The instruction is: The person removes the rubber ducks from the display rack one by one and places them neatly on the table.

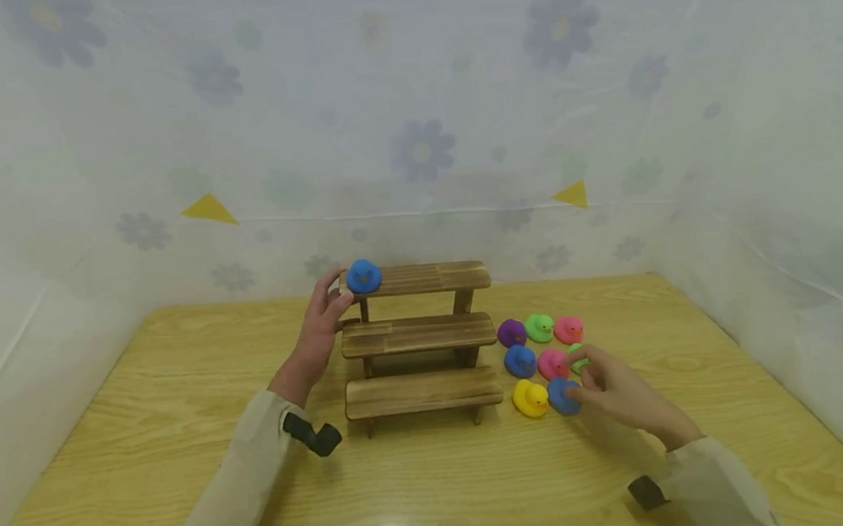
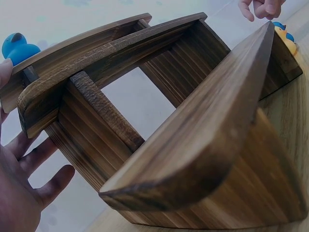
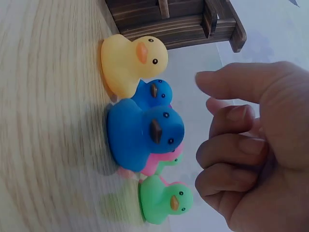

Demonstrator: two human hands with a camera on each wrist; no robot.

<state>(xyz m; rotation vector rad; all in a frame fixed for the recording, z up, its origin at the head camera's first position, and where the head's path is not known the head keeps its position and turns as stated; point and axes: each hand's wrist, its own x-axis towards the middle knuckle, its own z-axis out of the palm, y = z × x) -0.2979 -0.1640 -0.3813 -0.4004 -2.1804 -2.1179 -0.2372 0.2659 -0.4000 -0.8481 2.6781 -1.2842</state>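
My left hand (image 1: 315, 335) holds the left end of the top shelf of a three-step wooden stand (image 1: 424, 392), beside a blue rubber duck (image 1: 364, 276) sitting up there. In the left wrist view several of its fingers spread behind and below that shelf. Over the group of ducks right of the stand hovers my right hand (image 1: 624, 391), thumb and forefinger apart and nothing between them. Nearest to it are a blue duck (image 3: 145, 133), a yellow duck (image 3: 130, 63) and a green duck (image 3: 164, 200), all upright on the table.
More ducks stand close behind: a purple duck (image 1: 512, 333), a green one and two pink ones, plus another blue duck (image 1: 520, 361). The wooden-patterned table (image 1: 427, 496) is enclosed by pale flowered sheeting (image 1: 346, 94) at the back and sides.
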